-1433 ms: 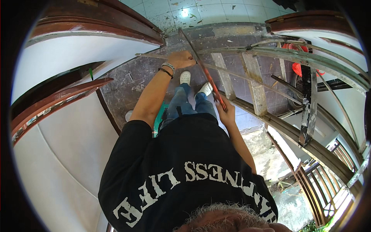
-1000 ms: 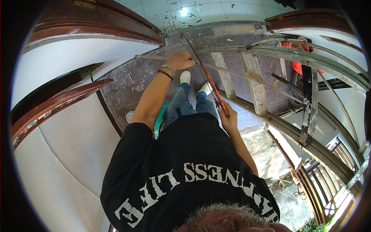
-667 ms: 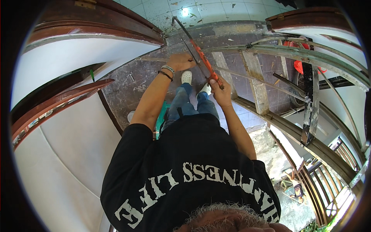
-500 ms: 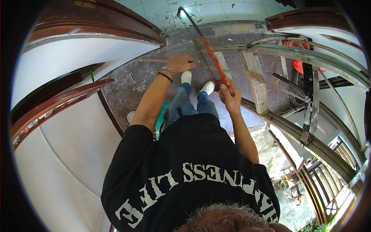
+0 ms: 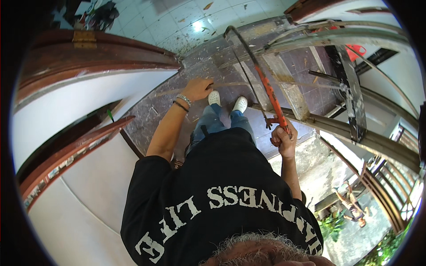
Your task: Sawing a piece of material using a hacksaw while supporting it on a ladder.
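My right hand (image 5: 285, 141) is closed round the handle of a hacksaw (image 5: 269, 88) with a worn orange and dark frame. The saw points up and away, its thin blade on the left side of the frame. My left hand (image 5: 198, 89), wearing a metal bracelet and a dark band, is closed on a long thin wooden strip (image 5: 231, 84). That strip stretches sideways above my white clogs and passes behind the saw. Whether the blade touches it I cannot tell.
A wooden ladder-like frame (image 5: 289, 91) with paint-stained boards spreads over the right side. Dark red wooden doors or frames (image 5: 120, 55) stand at the left against white walls. A red bag (image 5: 355, 52) hangs at the right. Another person (image 5: 355, 206) is outside, lower right.
My right hand has drawn the hacksaw right and nearer to my body. The left hand has shifted slightly left and nearer, still on the strip. The whole view has tilted a little.
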{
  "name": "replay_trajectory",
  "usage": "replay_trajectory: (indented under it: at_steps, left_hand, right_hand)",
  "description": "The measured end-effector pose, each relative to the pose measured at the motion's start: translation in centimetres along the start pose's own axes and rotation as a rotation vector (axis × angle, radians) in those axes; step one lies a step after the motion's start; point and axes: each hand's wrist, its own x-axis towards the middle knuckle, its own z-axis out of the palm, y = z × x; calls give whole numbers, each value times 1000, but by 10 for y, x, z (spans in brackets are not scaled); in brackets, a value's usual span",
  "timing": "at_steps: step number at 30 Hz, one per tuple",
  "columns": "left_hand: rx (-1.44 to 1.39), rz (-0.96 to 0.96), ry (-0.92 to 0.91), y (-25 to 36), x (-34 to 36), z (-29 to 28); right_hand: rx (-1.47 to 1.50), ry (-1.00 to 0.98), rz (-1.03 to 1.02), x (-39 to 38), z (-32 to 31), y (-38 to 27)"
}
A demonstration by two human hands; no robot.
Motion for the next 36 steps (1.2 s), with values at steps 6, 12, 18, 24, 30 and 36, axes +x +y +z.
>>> replay_trajectory:
  at_steps: [6,12,18,24,30,36]
  left_hand:
    - [-88,165,-59,-16,-8,13]
    - [-154,268,-218,-28,1,0]
    - [-136,357,-546,-43,36,-2]
    - [-91,337,-661,-35,35,31]
    - [-374,320,-759,22,-14,70]
    - [-548,174,-797,77,-53,112]
  right_hand:
    - [-74,119,40,-54,5,3]
    - [-194,453,73,-146,80,19]
    - [-17,820,17,-255,204,66]
    - [441,1261,-16,-258,274,126]
    - [322,1382,57,-189,271,214]
    - [187,1436,79,-157,262,275]
